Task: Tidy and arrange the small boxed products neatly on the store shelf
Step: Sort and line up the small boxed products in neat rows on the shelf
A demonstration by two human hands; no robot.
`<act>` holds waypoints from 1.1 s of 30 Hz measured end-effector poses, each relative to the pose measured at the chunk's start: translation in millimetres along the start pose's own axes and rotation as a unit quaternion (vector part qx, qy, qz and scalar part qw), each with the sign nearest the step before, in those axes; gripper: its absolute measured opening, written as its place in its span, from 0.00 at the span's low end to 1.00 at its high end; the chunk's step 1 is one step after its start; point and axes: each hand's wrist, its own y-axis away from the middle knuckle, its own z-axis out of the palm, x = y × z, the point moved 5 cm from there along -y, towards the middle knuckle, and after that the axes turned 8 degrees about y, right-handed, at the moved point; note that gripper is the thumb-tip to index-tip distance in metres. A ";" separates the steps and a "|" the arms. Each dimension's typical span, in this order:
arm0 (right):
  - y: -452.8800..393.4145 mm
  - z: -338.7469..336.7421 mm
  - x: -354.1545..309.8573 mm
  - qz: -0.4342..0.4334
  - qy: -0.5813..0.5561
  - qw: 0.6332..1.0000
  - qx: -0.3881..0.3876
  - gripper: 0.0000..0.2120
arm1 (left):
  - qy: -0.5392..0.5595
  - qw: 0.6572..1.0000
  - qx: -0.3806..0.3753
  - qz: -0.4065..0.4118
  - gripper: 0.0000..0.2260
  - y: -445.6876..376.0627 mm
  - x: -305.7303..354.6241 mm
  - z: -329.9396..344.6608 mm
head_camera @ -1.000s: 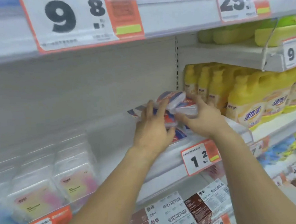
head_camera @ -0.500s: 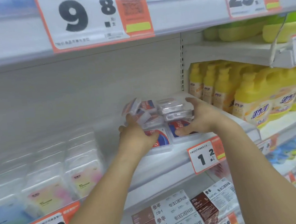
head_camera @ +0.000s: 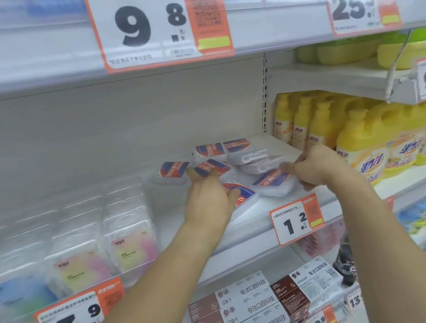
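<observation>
Several small clear boxes with red and blue labels (head_camera: 237, 156) lie in a loose, uneven heap on the middle shelf (head_camera: 254, 225), above the 1.2 price tag (head_camera: 298, 220). Some lie flat and some are tilted. My left hand (head_camera: 207, 195) reaches into the left side of the heap, its straight fingers resting on one tilted box (head_camera: 211, 166), with another box (head_camera: 172, 169) just to its left. My right hand (head_camera: 316, 169) is at the right side. Its blurred fingertips touch a slanted box (head_camera: 273, 181); whether they pinch it is unclear.
Yellow detergent bottles (head_camera: 366, 144) stand close to the right of the heap. Clear packs with pastel cards (head_camera: 128, 237) fill the left of the same shelf. Brown and white cartons (head_camera: 246, 304) lie on the shelf below. A shelf with a 9.8 tag (head_camera: 152, 24) hangs overhead.
Both hands held boxes lifted off the shelf, then set them down. The boxes now lie spread out, my left hand has reached further in, and my right hand has shifted slightly right.
</observation>
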 end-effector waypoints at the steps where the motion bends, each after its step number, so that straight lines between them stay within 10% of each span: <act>1: -1.3 -4.8 2.3 0.005 -0.020 0.999 0.030 0.18 | 0.002 1.000 0.003 0.004 0.25 0.2 3.6 1.8; 7: 1.0 -18.8 15.0 0.008 -0.237 0.970 -0.048 0.10 | -0.040 0.996 -0.044 0.066 0.16 16.8 14.1 6.7; 15: 12.4 -26.9 21.2 -0.032 -0.232 0.967 -0.097 0.17 | -0.013 0.994 -0.086 0.069 0.29 2.4 -0.8 10.5; 24: 5.9 -20.4 26.1 -0.035 0.000 0.994 -0.100 0.30 | -0.011 0.991 -0.125 0.037 0.43 1.1 9.5 23.1; 33: 20.4 2.5 5.4 -0.115 0.057 0.990 -0.066 0.31 | 0.080 0.969 -0.234 0.026 0.29 9.7 13.5 8.8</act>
